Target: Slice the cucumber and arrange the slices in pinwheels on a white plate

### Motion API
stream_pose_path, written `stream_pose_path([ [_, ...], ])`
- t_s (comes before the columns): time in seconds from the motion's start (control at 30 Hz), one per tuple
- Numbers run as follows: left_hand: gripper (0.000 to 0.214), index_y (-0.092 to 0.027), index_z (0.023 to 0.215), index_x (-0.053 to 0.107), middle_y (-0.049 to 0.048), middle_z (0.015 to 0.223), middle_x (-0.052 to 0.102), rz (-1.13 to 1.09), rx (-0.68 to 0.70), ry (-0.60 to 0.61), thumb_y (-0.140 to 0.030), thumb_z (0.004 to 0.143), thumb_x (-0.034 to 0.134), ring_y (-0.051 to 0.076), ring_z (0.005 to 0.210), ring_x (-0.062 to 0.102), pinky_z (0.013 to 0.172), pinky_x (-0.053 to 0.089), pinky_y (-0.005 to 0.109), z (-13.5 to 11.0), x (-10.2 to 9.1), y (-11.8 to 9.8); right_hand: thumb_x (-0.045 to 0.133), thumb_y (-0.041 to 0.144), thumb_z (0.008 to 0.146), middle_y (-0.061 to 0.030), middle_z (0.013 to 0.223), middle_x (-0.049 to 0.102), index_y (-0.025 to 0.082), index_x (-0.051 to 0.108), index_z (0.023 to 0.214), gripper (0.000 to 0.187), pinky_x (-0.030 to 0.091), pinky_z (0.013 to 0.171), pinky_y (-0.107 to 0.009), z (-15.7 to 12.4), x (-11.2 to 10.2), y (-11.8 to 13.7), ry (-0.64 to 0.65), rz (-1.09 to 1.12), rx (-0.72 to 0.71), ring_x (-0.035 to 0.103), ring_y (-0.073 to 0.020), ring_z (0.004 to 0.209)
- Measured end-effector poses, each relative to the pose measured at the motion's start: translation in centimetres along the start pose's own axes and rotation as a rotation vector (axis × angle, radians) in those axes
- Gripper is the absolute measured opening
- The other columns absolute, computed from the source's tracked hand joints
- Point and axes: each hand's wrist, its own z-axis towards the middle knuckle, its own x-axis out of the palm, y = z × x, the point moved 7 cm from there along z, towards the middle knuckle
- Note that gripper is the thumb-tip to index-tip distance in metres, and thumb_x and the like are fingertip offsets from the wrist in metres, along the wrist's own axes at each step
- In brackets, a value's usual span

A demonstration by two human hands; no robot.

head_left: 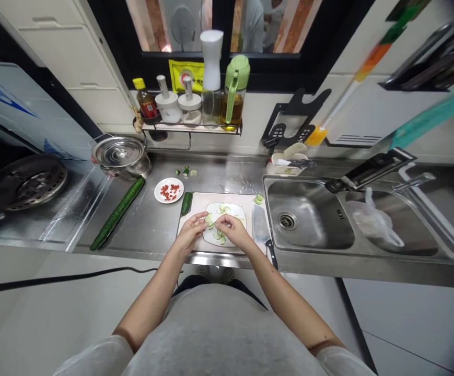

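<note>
Above a white square plate point(232, 210), my left hand point(192, 230) pinches a thin cucumber slice point(208, 219) between thumb and fingers. My right hand point(232, 230) is over the plate too, its fingertips pressed together near that slice; whatever they hold, if anything, is too small to make out. Curved cucumber slices point(219, 238) lie in small fanned groups on the plate. Under it is a pale cutting board point(201, 198), with a piece of cucumber point(186, 203) at its left edge. A cleaver point(260, 223) rests on the board's right side, beside more slices point(258, 199).
A small plate of chopped red pieces point(169, 190), cucumber ends point(186, 171) and a whole cucumber point(117, 213) lie to the left. Behind them stands a lidded steel pot point(121, 156). The double sink point(309, 214) is at right; a condiment shelf point(195, 127) hangs behind the counter.
</note>
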Motion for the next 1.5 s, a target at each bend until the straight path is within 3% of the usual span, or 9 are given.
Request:
stream_pose_path([
  [0.23,0.035,-0.016,0.089,0.064,-0.0029,0.069,0.058,0.209,0.179,-0.068,-0.026,0.058,0.076,0.008,0.065,0.053,0.065,0.042,0.021,1.2,-1.0,0.3,0.061,0.037,0.075,0.0025,0.06,0.06,0.018,0.055,0.075,0.02,0.043,0.054,-0.023,0.9,0.5,-3.7,0.084,0.04,0.185,0.054,-0.0105,0.053],
  [0.47,0.019,-0.017,0.078,0.06,-0.0039,0.063,0.055,0.5,0.235,-0.214,-0.023,0.062,0.069,0.008,0.057,0.049,0.06,0.039,0.02,3.6,-2.6,2.3,0.064,0.028,0.074,0.0023,0.064,0.061,0.017,0.061,0.073,0.011,0.04,0.059,-0.021,3.9,-0.1,-6.6,0.027,-0.382,0.207,0.055,-0.0105,0.06],
  [0.8,0.012,-0.023,0.083,0.062,-0.0037,0.076,0.067,1.059,0.164,-0.335,-0.02,0.071,0.061,0.012,0.07,0.06,0.065,0.038,0.021,5.3,-3.3,1.9,0.061,0.024,0.079,-0.0012,0.082,0.066,0.018,0.062,0.082,0.007,0.035,0.061,-0.021,6.6,1.2,-7.5,0.06,-0.676,0.242,0.055,-0.0121,0.073],
  [1.2,0.011,-0.024,0.084,0.061,-0.0034,0.079,0.067,1.316,0.154,-0.322,-0.02,0.076,0.057,0.014,0.075,0.059,0.069,0.036,0.025,6.1,-2.6,1.9,0.053,0.025,0.085,-0.0033,0.092,0.067,0.02,0.062,0.089,0.01,0.032,0.059,-0.023,6.8,1.7,-7.4,0.104,-0.86,0.325,0.058,-0.0153,0.082],
  [1.5,0.014,-0.025,0.089,0.063,0.004,0.095,0.063,1.451,0.206,-0.372,-0.035,0.08,0.058,0.023,0.097,0.053,0.083,0.035,0.033,5.7,-1.9,1.5,0.052,0.03,0.088,-0.0076,0.1,0.065,0.02,0.059,0.1,0.018,0.037,0.065,-0.026,6.4,1.7,-7.1,0.097,-1.0,0.32,0.059,-0.0193,0.088],
])
